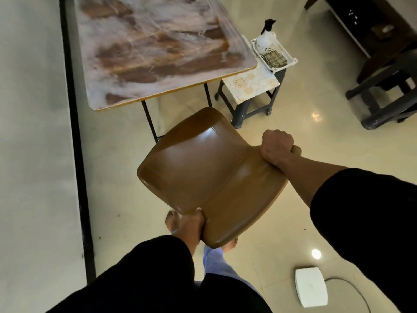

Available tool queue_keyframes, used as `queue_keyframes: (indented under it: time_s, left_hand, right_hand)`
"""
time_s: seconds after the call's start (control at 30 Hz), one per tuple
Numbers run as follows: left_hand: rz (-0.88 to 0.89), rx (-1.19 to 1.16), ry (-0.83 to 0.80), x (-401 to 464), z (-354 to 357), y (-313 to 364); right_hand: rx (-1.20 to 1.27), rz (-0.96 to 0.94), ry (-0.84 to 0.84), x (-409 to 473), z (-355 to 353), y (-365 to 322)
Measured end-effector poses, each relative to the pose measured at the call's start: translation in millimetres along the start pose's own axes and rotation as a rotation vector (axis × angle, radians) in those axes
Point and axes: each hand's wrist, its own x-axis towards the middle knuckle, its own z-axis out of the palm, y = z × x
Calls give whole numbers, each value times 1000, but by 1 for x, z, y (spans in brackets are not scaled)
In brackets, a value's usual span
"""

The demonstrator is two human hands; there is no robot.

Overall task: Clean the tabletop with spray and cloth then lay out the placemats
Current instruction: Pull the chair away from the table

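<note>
A brown plastic chair (pixel 203 168) is between me and the table, seen from above. My left hand (pixel 191 222) grips its near left edge and my right hand (pixel 276 145) grips its right edge. The marble-patterned tabletop (pixel 153 46) stands beyond the chair, against the wall at left. To its right, a white basket (pixel 284 64) on a dark stool (pixel 252 102) holds a white spray bottle (pixel 264 39) with a black trigger and a folded checked cloth (pixel 274 58). Patterned placemats (pixel 250 83) lie on the stool under the basket.
A grey wall with a black strip (pixel 74 132) runs along the left. Dark wooden furniture (pixel 383 71) stands at the upper right. A white flat device (pixel 311 286) with a cable lies on the tiled floor at lower right. My bare feet are below the chair.
</note>
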Motion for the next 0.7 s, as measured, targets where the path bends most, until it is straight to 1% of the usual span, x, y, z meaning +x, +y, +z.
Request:
queue_keyframes:
  time_s: [0.03, 0.07, 0.1, 0.13, 0.17, 0.2, 0.27, 0.33, 0.4, 0.57, 0.7]
  left_hand:
    - [51, 115, -3, 25, -16, -3]
    - [51, 183, -34, 6, -27, 16]
    - [76, 244, -44, 9, -35, 31]
    - [93, 231, -10, 1, -38, 46]
    - [153, 262, 57, 4, -40, 57]
    - [167, 301, 75, 24, -41, 61]
    - [177, 278, 24, -10, -49, 92]
    - [195, 307, -30, -23, -59, 114]
    - [219, 349, -18, -34, -65, 133]
    - [282, 420, -33, 1, -81, 163]
    - [294, 474, -44, 7, -89, 188]
  right_hand:
    - [25, 22, -8, -3, 0, -6]
    - [47, 45, -16, -5, 0, -12]
    - [64, 64, -23, -7, 0, -18]
    - [79, 81, -24, -7, 1, -23]
    - [92, 97, -24, -8, 2, -27]
    - [104, 111, -23, -8, 3, -32]
    - [129, 132, -24, -7, 2, -44]
    - [152, 158, -30, -5, -2, -54]
    - [170, 188, -33, -3, -5, -65]
    - [234, 258, -48, 4, -6, -83]
    - [280, 276, -70, 8, -6, -95]
